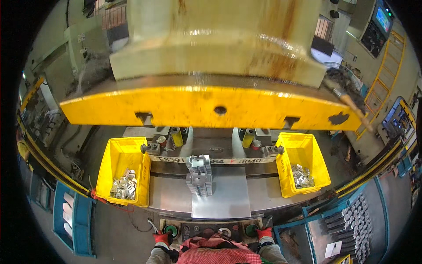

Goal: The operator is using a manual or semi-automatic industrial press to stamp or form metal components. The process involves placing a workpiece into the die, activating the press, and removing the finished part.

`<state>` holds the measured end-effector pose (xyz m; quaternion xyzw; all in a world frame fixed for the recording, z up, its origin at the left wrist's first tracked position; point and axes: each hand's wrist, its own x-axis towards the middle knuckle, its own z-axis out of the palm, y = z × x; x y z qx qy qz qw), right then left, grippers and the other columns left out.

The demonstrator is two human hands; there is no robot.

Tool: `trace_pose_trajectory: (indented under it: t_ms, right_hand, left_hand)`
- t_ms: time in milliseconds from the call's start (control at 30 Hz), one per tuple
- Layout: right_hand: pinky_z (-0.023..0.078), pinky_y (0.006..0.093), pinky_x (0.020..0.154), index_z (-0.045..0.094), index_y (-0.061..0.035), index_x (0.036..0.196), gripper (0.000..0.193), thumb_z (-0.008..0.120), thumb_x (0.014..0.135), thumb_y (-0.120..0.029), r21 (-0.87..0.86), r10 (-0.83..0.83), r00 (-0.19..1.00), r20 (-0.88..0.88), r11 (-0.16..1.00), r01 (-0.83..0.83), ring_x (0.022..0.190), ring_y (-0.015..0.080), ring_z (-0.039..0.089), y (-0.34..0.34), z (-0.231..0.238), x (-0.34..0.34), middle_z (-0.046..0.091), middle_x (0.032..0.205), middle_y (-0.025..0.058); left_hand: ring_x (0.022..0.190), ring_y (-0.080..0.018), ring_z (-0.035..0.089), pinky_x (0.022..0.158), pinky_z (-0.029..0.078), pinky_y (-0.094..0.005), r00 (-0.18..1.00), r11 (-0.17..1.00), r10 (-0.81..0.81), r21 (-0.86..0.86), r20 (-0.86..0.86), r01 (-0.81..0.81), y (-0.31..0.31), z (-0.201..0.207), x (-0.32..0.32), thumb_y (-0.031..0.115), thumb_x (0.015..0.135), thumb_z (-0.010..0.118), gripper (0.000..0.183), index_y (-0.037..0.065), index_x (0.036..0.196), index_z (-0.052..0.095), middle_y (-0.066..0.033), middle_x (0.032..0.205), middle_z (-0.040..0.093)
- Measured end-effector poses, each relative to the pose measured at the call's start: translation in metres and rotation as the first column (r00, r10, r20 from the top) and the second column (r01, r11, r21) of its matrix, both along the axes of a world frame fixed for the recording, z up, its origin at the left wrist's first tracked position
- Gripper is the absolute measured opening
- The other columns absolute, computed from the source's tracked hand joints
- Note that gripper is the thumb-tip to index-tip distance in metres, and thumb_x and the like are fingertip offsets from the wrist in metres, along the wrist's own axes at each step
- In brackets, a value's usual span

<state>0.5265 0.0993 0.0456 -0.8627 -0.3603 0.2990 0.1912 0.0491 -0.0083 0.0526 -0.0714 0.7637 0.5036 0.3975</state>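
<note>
Nearest, at the lower edge, the left hand [162, 238] in a red glove presses down on the left green button [170, 229] of the control panel [206, 230], and the right hand [264, 232], also gloved in red, rests on the right green button [251, 229]; neither hand grips anything, and how far the fingers curl cannot be told. Just beyond the panel a flat steel sheet [221, 196] lies on the press bed [171, 193], its front edge reaching the bed's rim, with bare metal open on both sides. A block of shiny stamped parts [199, 175] stands on the sheet's far left part, under the yellow ram [211, 105]. A yellow bin [124, 170] sits at the bed's left end and another yellow bin [302, 163] at the right end, each holding small metal pieces. Blue crates [72, 220] stand on the floor to the left, and a tray of grey bars [354, 220] to the right. Far right, a yellow ladder [381, 75] leans by a screen [382, 20].
</note>
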Motion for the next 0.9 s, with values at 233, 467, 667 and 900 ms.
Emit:
trace_pose_trajectory:
  t_ms: [233, 467, 667, 900]
  right_hand:
    - [0.044, 0.038, 0.076, 0.039, 0.0012, 0.107, 0.078, 0.079, 0.049, -0.033, -0.013, -0.005, 0.998, -0.061, 1.0, 0.004, 0.091, 0.0325, 0.055, 0.005, 0.009, -0.015, 0.057, 0.097, 0.0187]
    - [0.044, 0.0376, 0.073, 0.042, 0.0019, 0.105, 0.068, 0.075, 0.056, -0.033, 0.184, -0.055, 0.997, -0.047, 0.981, 0.063, 0.085, 0.0309, 0.056, -0.005, -0.026, -0.003, 0.057, 0.093, 0.017]
    - [0.043, 0.0342, 0.077, 0.04, 0.0013, 0.113, 0.044, 0.058, 0.08, -0.021, 0.427, -0.573, 0.613, -0.545, 0.439, 0.79, 0.095, 0.0213, 0.05, 0.02, 0.055, 0.045, 0.051, 0.107, 0.0144]
    - [0.034, 0.0288, 0.09, 0.024, -0.0015, 0.131, 0.06, 0.053, 0.08, -0.005, 0.843, 0.024, 0.984, -0.178, 0.519, 0.14, 0.107, 0.0188, 0.043, 0.131, 0.247, -0.029, 0.041, 0.123, 0.0153]
  left_hand:
    - [0.102, -0.0211, 0.047, 0.072, 0.046, -0.0371, 0.988, 0.991, -0.132, -0.024, -0.081, 0.131, -0.024, -0.101, -0.053, 0.005, 0.057, 0.075, 0.083, 0.001, 0.117, 0.017, -0.0125, 0.124, 0.038]
    - [0.056, -0.0169, 0.049, 0.044, 0.038, -0.0333, 0.995, 0.99, -0.031, 0.14, 0.099, 0.017, -0.06, -0.093, -0.06, 0.034, 0.072, 0.065, 0.054, 0.007, 0.114, 0.043, -0.0051, 0.089, 0.053]
    - [0.059, -0.0152, 0.047, 0.048, 0.039, -0.0302, 0.725, 0.698, 0.686, 0.345, -0.07, -0.627, -0.102, 0.044, -0.054, 0.04, 0.083, 0.05, 0.038, 0.014, 0.112, 0.048, 0.0007, 0.081, 0.052]
    - [0.077, -0.0089, 0.046, 0.059, 0.041, -0.0227, 0.912, 0.672, 0.311, 0.741, -0.268, -0.011, 0.078, 0.275, -0.016, 0.038, 0.084, 0.046, 0.041, 0.019, 0.121, 0.044, 0.0014, 0.108, 0.047]
